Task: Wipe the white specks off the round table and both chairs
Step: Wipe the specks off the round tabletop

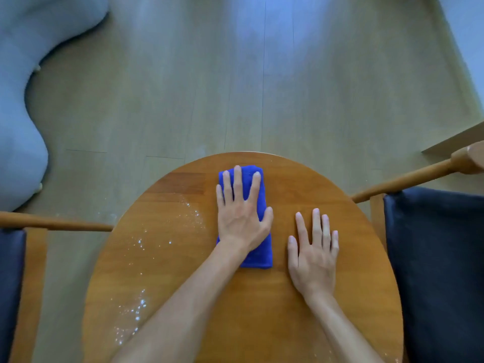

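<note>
My left hand [242, 218] lies spread, pressing the blue cloth [258, 247] on the round table [262, 310]; my right hand [314, 258] flat beside the cloth; white specks [138, 310] left of it; dark-cushioned chairs [440, 271] flank the table.

Round brown wooden table [262, 305], white specks [141, 305] scattered over its left part, folded blue cloth [258, 255] lying flat near its far edge, wooden chair with dark seat [440, 271] at right, another chair [11, 284] at left
</note>
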Tool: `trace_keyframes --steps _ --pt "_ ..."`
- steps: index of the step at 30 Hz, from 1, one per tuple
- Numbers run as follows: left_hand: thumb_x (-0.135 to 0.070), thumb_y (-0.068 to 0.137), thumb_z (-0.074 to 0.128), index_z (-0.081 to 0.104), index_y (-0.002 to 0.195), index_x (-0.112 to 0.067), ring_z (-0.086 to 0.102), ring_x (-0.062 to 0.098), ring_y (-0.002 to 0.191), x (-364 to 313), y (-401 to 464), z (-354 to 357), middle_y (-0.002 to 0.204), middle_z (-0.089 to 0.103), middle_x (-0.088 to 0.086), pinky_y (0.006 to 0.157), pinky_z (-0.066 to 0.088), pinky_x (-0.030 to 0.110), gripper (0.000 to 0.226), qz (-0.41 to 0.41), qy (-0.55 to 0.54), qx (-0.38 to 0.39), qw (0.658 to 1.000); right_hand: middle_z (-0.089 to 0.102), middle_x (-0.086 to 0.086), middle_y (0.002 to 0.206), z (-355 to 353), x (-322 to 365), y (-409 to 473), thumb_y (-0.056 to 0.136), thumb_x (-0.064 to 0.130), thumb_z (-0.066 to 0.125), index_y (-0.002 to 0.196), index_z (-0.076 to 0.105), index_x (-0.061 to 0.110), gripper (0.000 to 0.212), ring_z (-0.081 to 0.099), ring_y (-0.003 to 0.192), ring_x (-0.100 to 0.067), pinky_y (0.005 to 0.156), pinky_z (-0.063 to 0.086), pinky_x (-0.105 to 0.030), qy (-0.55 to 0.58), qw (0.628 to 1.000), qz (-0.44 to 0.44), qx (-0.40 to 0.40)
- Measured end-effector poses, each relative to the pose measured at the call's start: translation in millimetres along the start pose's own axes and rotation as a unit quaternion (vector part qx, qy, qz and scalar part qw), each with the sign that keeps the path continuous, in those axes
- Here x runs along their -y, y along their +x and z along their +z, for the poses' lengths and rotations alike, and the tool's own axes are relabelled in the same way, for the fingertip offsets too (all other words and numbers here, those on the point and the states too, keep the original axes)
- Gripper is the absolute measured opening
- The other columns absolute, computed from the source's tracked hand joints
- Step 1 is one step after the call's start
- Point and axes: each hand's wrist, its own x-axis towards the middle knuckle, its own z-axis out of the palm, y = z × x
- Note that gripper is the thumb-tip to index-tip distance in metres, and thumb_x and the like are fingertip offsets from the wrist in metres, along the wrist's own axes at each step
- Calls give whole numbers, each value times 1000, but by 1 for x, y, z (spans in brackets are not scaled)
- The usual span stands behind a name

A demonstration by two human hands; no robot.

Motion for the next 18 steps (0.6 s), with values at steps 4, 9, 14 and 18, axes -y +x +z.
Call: trace_keyframes --steps 4,9,14,18 --pt "-46 77 47 38 145 -26 21 41 143 -56 11 21 155 27 17 111 27 57 71 118 12 15 993 36 -11 154 4 -2 -1 98 21 30 142 47 7 49 30 144 -26 117 21 -46 56 997 25 -52" --pt "-35 73 59 41 143 -30 26 39 141 -61 69 22 153 31 15 112 27 54 73 128 35 34 991 40 -12 151 3 -3 0 95 20 33 139 49 1 51 32 143 -26 119 19 -44 74 995 33 -57" --pt "-39 76 44 38 145 -27 25 38 142 62 62 -19 154 29 15 112 28 54 70 -32 2 -6 999 37 -10 154 -1 1 0 94 22 32 142 45 4 53 28 145 -24 120 15 -43 65 996 40 -36" --pt "-37 82 44 39 145 -20 23 38 142 119 0 -41 155 26 15 112 29 54 65 -133 21 -44 990 36 -12 154 -1 4 -1 95 27 33 142 44 2 55 27 145 -26 119 18 -46 46 998 40 -31"
